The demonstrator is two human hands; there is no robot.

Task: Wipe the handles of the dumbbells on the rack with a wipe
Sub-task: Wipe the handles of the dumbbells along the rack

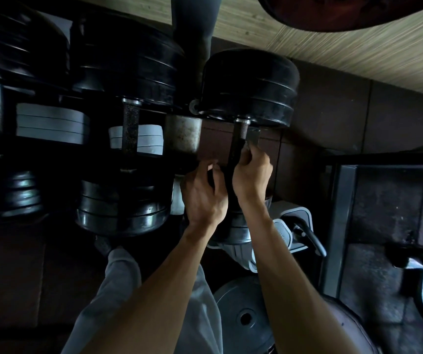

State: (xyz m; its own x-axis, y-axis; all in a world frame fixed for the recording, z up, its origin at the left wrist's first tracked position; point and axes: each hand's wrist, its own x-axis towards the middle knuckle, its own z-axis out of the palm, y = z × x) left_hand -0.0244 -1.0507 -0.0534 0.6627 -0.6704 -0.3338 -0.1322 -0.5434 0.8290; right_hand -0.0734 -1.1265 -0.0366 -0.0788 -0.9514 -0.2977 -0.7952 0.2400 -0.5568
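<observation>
- Both forearms reach forward from the camera, over grey trousers [118, 282] and a plate [243, 315] on the floor.
- Left hand [205, 192] curls its fingers beside the dumbbell handle [241, 130]; I cannot tell if it holds anything.
- Right hand [252, 175] pinches a dark wipe [234, 159] around this handle, at the right end of the rack [183, 134].
- Judging by its thick plates, this dumbbell [248, 85] is heavy and stiff, so it should stay put; only the soft, light wipe needs gripping.
- Two more dumbbells [128, 72] lie further left.
</observation>
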